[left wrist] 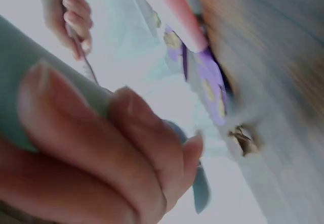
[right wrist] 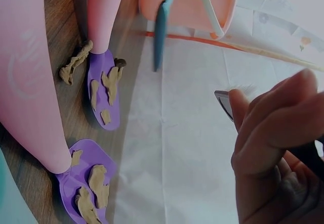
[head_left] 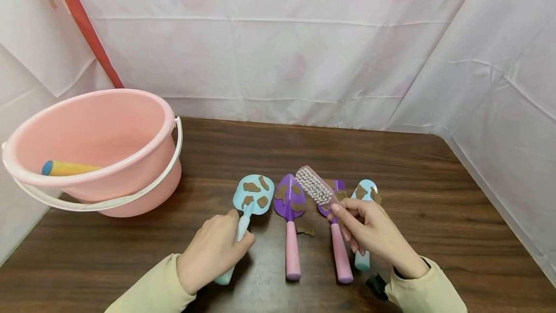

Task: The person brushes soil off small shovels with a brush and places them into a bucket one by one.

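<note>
Palm down, the left hand point(head_left: 212, 246) grips a round-bladed pale-blue trowel point(head_left: 249, 208), seemingly plastic; the right hand point(head_left: 370, 226) pinches an oblong pink brush point(head_left: 314, 186).

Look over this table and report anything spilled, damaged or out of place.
A brown scrap lies loose on the wood-grain tabletop, right beside the pointed purple trowel. It looks odd because similar brown patches sit on the tools' blades instead. No damage is plain to see.
</note>
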`<state>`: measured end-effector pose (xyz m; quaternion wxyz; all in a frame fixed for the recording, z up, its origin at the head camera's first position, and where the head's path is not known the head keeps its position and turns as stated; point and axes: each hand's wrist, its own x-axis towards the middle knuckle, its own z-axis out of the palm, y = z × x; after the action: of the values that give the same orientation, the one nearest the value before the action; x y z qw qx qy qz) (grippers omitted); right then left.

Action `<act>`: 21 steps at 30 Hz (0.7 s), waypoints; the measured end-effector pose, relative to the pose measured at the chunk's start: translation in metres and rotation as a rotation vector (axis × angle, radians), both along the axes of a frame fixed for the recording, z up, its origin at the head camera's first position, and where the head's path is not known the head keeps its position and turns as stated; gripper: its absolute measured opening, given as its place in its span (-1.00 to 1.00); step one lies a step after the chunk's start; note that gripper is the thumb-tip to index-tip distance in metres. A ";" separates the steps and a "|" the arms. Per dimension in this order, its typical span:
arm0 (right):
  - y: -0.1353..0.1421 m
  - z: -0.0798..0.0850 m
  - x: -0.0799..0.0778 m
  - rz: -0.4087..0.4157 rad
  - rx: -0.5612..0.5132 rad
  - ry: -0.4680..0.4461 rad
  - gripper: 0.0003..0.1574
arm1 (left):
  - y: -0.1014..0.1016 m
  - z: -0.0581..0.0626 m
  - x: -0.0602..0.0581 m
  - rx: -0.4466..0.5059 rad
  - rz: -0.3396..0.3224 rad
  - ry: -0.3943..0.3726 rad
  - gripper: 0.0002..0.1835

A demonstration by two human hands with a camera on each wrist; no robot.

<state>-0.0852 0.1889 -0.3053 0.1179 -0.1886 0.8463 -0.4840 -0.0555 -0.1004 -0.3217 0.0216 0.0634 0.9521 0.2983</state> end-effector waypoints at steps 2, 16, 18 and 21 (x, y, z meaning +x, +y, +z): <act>-0.002 0.000 0.001 -0.009 0.003 0.003 -0.65 | 0.002 0.002 0.002 0.010 -0.014 0.014 -0.79; -0.006 -0.003 0.003 -0.002 -0.037 0.080 -0.77 | 0.008 0.008 0.007 0.088 -0.095 0.001 -0.82; -0.008 -0.002 0.003 0.003 -0.059 0.107 -0.80 | 0.009 0.008 0.007 0.098 -0.102 -0.004 -0.82; -0.013 0.000 0.004 -0.022 -0.064 0.151 -0.83 | 0.010 0.009 0.007 0.109 -0.113 -0.008 -0.82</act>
<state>-0.0810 0.1760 -0.3053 0.0422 -0.2190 0.8390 -0.4964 -0.0480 -0.0908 -0.3129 0.0389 0.1171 0.9293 0.3482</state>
